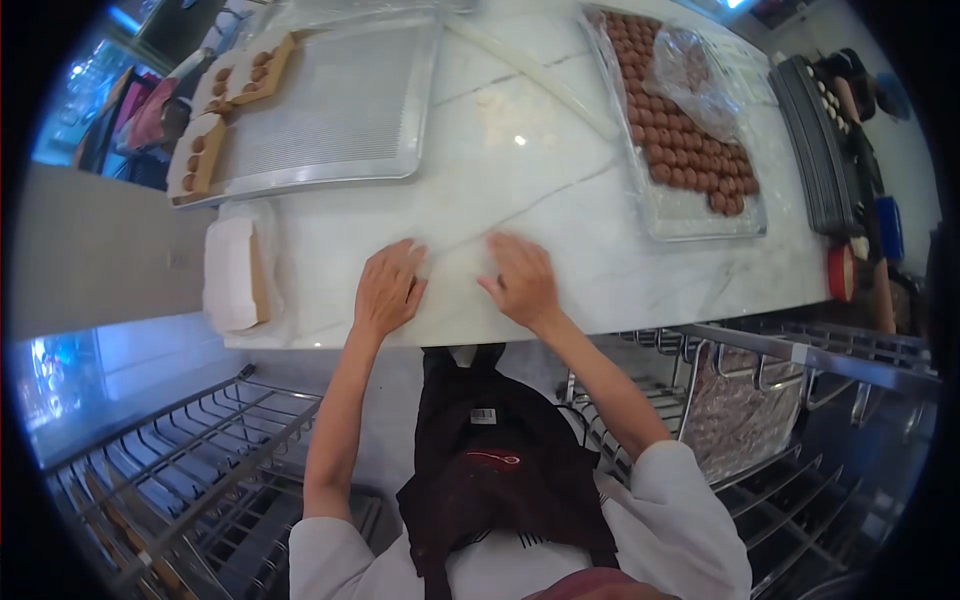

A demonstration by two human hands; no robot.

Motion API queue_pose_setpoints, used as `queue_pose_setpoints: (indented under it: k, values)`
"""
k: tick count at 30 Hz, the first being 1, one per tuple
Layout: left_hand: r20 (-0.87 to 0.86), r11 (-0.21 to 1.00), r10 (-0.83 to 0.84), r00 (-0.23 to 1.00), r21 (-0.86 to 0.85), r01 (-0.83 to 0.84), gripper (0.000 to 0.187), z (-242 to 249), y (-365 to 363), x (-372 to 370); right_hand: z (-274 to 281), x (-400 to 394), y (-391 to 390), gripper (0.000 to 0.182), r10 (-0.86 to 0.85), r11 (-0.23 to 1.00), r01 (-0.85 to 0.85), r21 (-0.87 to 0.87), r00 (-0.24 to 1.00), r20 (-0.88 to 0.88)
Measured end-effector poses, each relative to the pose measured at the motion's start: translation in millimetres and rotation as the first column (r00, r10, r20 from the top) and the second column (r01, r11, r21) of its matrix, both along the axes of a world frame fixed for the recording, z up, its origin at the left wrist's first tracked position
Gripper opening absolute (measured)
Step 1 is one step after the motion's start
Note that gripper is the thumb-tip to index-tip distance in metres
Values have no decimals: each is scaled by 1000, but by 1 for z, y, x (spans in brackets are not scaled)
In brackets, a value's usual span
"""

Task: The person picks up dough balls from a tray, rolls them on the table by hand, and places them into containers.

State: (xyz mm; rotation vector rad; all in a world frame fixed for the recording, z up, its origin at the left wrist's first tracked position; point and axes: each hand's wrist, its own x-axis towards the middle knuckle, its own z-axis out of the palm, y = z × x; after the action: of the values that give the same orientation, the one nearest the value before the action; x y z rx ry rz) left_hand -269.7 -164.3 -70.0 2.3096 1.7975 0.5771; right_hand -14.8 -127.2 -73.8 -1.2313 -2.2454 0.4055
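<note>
My left hand (390, 288) is palm down over the white marble counter (520, 200) near its front edge, fingers stretched forward and thumb apart. Beside it, my right hand (523, 277) is also palm down, its fingers extended and slightly blurred, its thumb pointing toward the left hand. A gap of bare marble separates the two. Nothing shows in either hand, though the undersides of both palms are hidden. Nearest my left hand lies a stack of white paper-like trays (232, 275) in clear plastic.
A metal tray (330, 110) at left holds boxes with brown balls (195, 160). At right, another tray (690, 222) carries rows of brown balls (690, 150), partly under a plastic bag (690, 75). Wire racks (200, 450) stand below on both sides.
</note>
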Motion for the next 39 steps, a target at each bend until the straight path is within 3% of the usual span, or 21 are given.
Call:
queue_pose_setpoints:
  k: [1,3,4,7,9,11,13,14,18,21,23,25,27,29,31,35,37,39]
  values:
    - [-15,983,-171,985,69,172,53,-4,7,4,-7,-7,-1,52,-16,1000,16,-14,1000,12]
    - [-37,980,-200,979,14,200,55,-15,0,11,-20,-16,-4,58,92,984,-123,127,969,228]
    - [-73,977,-213,974,-20,212,56,-20,0,11,-23,-10,-11,56,133,990,-139,7,962,238]
    - [-167,974,-159,973,-186,127,56,-27,-11,-3,-33,16,-4,57,124,990,-139,17,927,354]
    - [-155,976,-147,977,-182,118,56,-25,0,-7,-27,14,17,57,79,996,-88,13,941,328]
    - [-146,999,-50,988,-17,48,54,-30,17,4,-25,-3,34,57,43,998,-52,23,954,295]
    - [-60,1000,21,998,-4,-21,53,-39,29,31,-31,-36,37,59,-107,994,104,25,975,193]
    - [27,997,82,996,14,-82,53,-40,26,39,-33,-44,29,58,-103,995,101,19,981,165]
    - [-12,992,-8,1000,-126,7,50,-28,-19,35,-52,-15,-18,56,30,1000,-28,-13,981,190]
    - [-50,992,0,999,-126,-6,50,-30,-27,5,-49,19,-20,53,145,989,-143,-23,963,226]
    - [-116,995,9,993,-97,-21,52,-32,-3,1,-29,13,11,54,103,994,-106,-6,959,266]
    - [-82,993,107,991,52,-103,53,-37,23,23,-30,-17,31,56,47,996,-66,62,964,262]
    - [-71,994,109,991,24,-108,51,-37,24,49,-32,-46,31,54,-28,999,23,27,978,205]
    - [-53,993,120,991,20,-119,49,-36,20,53,-44,-42,6,51,14,1000,-14,3,982,187]
    - [114,999,22,993,-52,-16,46,-36,-19,44,-50,-20,-24,50,149,988,-135,-72,957,247]
    - [-43,998,59,997,-17,-59,44,-36,-24,7,-34,13,-8,49,147,988,-134,-73,963,227]
    - [-69,996,85,994,-27,-87,47,-33,4,11,-25,-3,23,47,-14,999,3,40,959,284]
    - [-49,979,202,978,41,-200,51,-38,27,34,-33,-30,34,46,-49,999,43,30,968,246]
